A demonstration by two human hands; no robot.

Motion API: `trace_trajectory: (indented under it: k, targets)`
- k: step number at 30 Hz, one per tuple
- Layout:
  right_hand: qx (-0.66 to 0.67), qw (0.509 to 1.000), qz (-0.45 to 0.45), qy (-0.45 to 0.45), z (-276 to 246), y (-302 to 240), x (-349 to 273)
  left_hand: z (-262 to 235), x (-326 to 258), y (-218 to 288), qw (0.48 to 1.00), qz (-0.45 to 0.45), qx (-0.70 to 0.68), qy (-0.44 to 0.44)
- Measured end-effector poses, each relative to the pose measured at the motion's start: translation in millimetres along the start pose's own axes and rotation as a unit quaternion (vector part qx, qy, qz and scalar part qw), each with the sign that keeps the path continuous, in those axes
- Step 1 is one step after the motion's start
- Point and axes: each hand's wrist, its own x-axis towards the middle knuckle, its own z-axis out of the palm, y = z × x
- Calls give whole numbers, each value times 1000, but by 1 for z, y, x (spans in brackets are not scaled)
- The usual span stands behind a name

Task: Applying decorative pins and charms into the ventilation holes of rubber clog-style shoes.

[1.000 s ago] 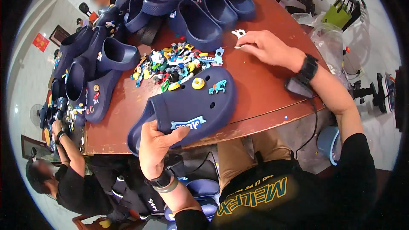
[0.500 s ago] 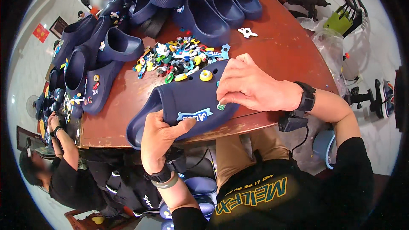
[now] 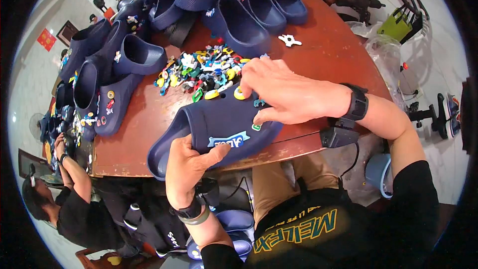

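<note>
A navy foam clog [image 3: 219, 112] lies tilted over the table's front edge. My left hand [image 3: 186, 167] grips its near side, thumb on top by a light-blue banner charm [image 3: 229, 139]; the other fingers are hidden underneath. Over the toe arches my right hand [image 3: 284, 94], thumb apart from the fingers. Its thumb tip touches a small green-and-white charm [image 3: 257, 127], while the fingertips reach a round yellow-and-white charm [image 3: 239, 93]. A teal charm [image 3: 259, 102] shows beneath the palm. Just beyond the clog spreads a pile of mixed colourful charms [image 3: 199, 67].
Several navy clogs [image 3: 241, 22] stand at the back and left of the brown table [image 3: 328, 65]. A white charm [image 3: 290, 40] lies alone at the far right. At left, another person [image 3: 69, 189] handles things. A blue bucket [image 3: 379, 172] stands on the floor at right.
My right hand has gone from a pinch at the green charm to a spread over the toe, fingers moving left onto the yellow charm. My left hand keeps its grip.
</note>
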Motion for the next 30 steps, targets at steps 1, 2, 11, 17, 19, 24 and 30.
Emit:
trace_trajectory:
  k: [1, 2, 11, 17, 19, 24, 30]
  targets:
    - [3, 1000, 0, -7, 1, 0, 1, 1, 1, 0, 1000, -3, -1, -2]
    - [0, 1000, 0, -3, 1, -1, 4, 1, -1, 0, 1000, -5, -1, -1]
    - [18, 999, 18, -33, 14, 10, 9, 3, 1, 0, 1000, 5, 27, 2]
    - [35, 999, -28, 7, 9, 16, 13, 0, 5, 2, 1000, 23, 16, 0]
    - [32, 996, -40, 69, 8, 11, 6, -1, 1, 3, 1000, 4, 18, 11]
    - [-58, 975, -109, 183, 3, 19, -23, -2, 1, -6, 1000, 4, 13, -9]
    - [-12, 983, 85, 160, -11, 122, -20, -1, 1, 1, 1000, -15, 15, -14]
